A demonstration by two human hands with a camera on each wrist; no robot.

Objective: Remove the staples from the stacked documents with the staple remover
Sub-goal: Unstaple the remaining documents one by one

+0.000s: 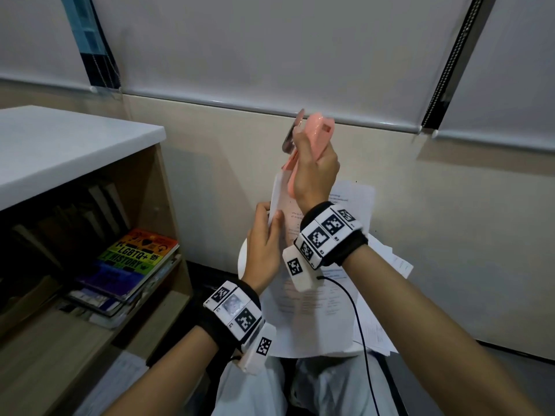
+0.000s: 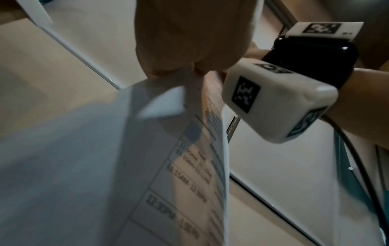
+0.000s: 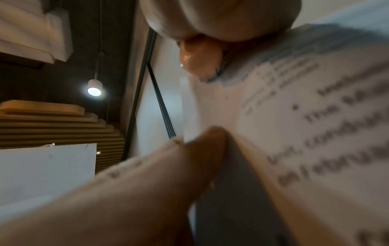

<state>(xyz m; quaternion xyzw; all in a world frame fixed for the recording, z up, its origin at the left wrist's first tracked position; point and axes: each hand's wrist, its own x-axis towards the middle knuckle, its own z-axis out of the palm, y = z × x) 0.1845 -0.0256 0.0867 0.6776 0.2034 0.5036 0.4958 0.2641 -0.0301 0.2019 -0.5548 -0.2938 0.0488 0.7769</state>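
Note:
My right hand (image 1: 315, 166) grips a pink staple remover (image 1: 315, 130) with a metal blade, raised above the top corner of a printed document (image 1: 303, 295). My left hand (image 1: 264, 244) pinches the upper left edge of that document between thumb and fingers, holding it upright above my lap. In the left wrist view the left hand's fingers (image 2: 189, 50) pinch the printed sheets (image 2: 179, 166). The right wrist view shows the pink remover's end (image 3: 200, 58) under my palm, beside the blurred printed page (image 3: 294, 133). No staple is visible.
More loose printed sheets (image 1: 387, 259) lie under the held document on a white round stool (image 1: 243, 256). A wooden shelf unit with a white top (image 1: 60, 145) and stacked books (image 1: 129, 262) stands at left. A wall with roller blinds (image 1: 270, 55) is close ahead.

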